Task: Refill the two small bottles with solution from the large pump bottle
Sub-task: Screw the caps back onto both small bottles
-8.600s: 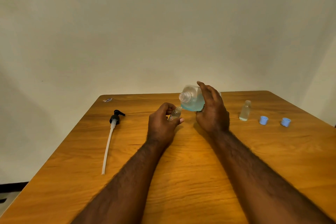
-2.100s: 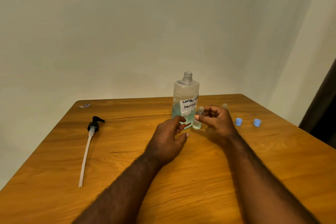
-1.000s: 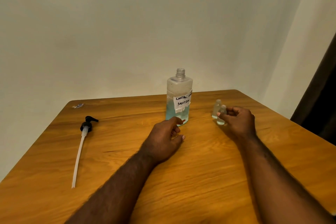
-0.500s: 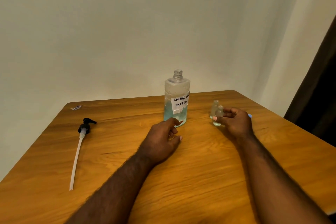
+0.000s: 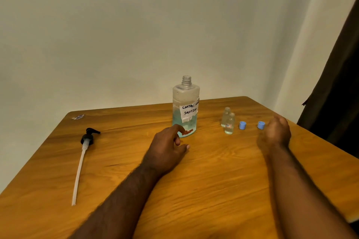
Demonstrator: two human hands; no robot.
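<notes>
Near right edge of table (image 5: 213, 190): right hand (image 5: 274, 135) fingers loose, empty | left hand (image 5: 165, 150) relaxed beside large bottle (image 5: 185, 103)

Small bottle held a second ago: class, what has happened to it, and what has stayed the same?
The right hand has let go of the small bottle, now standing on the table beside the other bottle, and moved right, near the caps. The left hand, large bottle and pump stayed put.
</notes>
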